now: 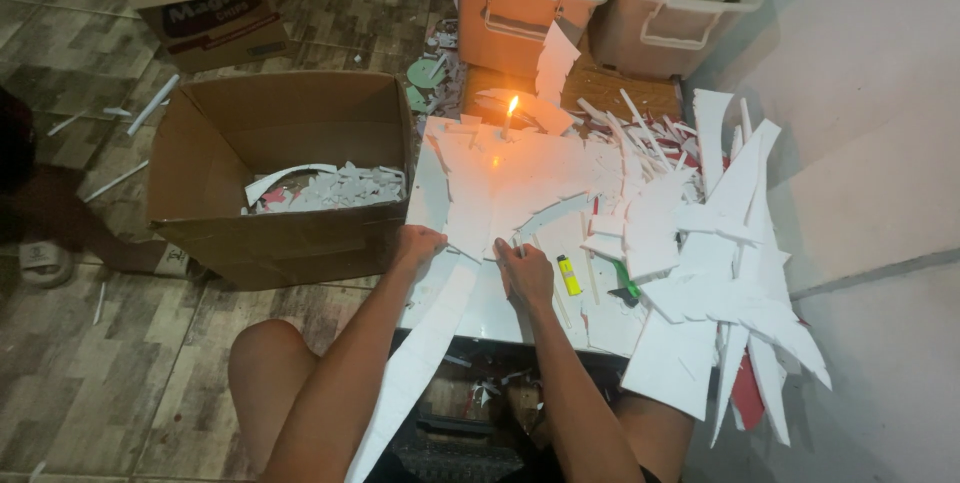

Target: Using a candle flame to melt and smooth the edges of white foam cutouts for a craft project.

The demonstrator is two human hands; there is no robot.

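Observation:
My left hand (415,244) presses down on a long curved strip of white foam board (425,343) that hangs off the front of the white work board (520,178). My right hand (523,271) rests beside it, fingers closed on what looks like a small cutting tool at the strip's edge; the tool itself is mostly hidden. A lit candle (511,115) burns at the board's far side. A yellow lighter (568,275) lies just right of my right hand.
A heap of white foam offcuts (720,273) covers the right side. An open cardboard box (280,178) with scraps stands at the left. Two plastic bins (520,3) sit behind. Another person's foot in a sandal (45,261) is at far left.

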